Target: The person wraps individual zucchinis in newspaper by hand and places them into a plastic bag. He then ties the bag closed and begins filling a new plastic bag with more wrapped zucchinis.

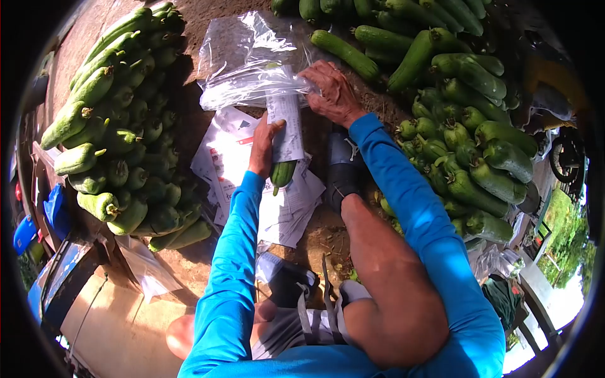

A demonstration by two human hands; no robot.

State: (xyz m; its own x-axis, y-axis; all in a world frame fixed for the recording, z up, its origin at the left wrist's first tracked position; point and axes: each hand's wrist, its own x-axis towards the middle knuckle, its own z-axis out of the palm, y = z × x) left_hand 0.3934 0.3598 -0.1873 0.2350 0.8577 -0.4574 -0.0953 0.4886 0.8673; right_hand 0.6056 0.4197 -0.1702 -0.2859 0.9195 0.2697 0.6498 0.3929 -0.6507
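Observation:
A green gourd (283, 174) is wrapped in a sheet of printed paper (287, 129), its lower end sticking out. My left hand (261, 146) grips the wrapped gourd from the left side, thumb on the paper. Around its upper end lies a clear plastic bag (242, 79). At the bag's right edge my right hand (334, 94) has its fingers bent in a pinch on the plastic. Below the gourd, loose printed sheets (236, 170) are spread on the ground.
A tall pile of gourds (126, 138) stands at the left. More gourds (491, 170) are heaped at the right, and others (403, 41) lie at the top right. My bent leg (384, 271) is between my arms. A blue object (58, 211) is at the far left.

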